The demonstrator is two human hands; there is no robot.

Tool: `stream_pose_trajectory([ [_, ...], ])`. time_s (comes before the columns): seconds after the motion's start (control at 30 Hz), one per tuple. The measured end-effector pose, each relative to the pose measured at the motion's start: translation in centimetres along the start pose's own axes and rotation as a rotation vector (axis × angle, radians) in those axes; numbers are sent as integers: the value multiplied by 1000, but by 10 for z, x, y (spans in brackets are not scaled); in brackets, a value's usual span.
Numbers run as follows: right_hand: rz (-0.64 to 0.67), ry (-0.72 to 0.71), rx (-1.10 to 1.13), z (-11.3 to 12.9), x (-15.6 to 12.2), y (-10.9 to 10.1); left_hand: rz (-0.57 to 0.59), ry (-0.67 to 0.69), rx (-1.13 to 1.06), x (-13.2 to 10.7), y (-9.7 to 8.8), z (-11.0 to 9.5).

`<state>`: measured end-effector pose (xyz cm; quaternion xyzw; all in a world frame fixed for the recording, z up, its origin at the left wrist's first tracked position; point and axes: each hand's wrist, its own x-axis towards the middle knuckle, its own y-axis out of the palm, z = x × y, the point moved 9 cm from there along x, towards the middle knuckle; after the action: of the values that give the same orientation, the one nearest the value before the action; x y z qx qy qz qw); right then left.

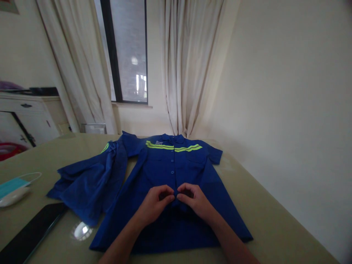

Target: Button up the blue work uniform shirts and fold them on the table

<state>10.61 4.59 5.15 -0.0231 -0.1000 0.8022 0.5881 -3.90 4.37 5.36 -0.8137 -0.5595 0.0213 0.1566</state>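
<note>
A dark blue short-sleeved work shirt [156, 168] lies spread front side up, its collar toward the wall. Yellow-green stripes cross its chest, and several buttons run down the front. Over the lower front opening, my left hand [157, 203] pinches the shirt's edge between thumb and fingers. Facing it, almost fingertip to fingertip, my right hand [196, 202] pinches the other side of the opening. Whatever button lies between the fingertips is too small and dark to make out.
On the table [275, 223], a crumpled blue garment [88, 179] lies left of the shirt. Further left are a black flat object [35, 229], a light blue face mask [12, 187] and a white rounded object [15, 197]. A wall [288, 110] borders the right side.
</note>
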Motion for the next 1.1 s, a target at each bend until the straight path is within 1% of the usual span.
stream_pose_trajectory([
  [0.13, -30, -17, -20, 1, 0, -5, -91, 2, 84, -5, -2, -7],
  [0.2, -28, -20, -27, 1, 0, -6, -92, 23, 114, -6, -1, -10],
  [0.3, 4, -11, -12, 0, 0, -2, -44, 35, 133, -6, 4, -11],
  [0.43, 47, -22, 12, 7, -2, 3, 53, -1, 81, -4, 9, -5],
  [0.57, 66, -24, 37, 10, -2, 4, 108, -12, 9, -3, 11, 1],
  [0.67, 73, -13, 68, 8, -2, 4, 124, -28, -52, -3, 13, 8],
  [0.73, 79, -9, 81, 8, -2, 4, 135, -39, -51, -3, 13, 11],
  [0.87, 85, -10, 75, 11, -4, 6, 153, -54, -33, -6, 9, 9],
  [0.97, 71, 3, 63, 12, -4, 4, 197, -99, -43, -10, 10, 9],
  [1.03, 67, -5, 42, 12, -3, 4, 180, -134, -29, -11, 8, 12],
  [1.1, 76, -24, 28, 13, -3, 4, 118, -160, 7, -12, 3, 17],
])
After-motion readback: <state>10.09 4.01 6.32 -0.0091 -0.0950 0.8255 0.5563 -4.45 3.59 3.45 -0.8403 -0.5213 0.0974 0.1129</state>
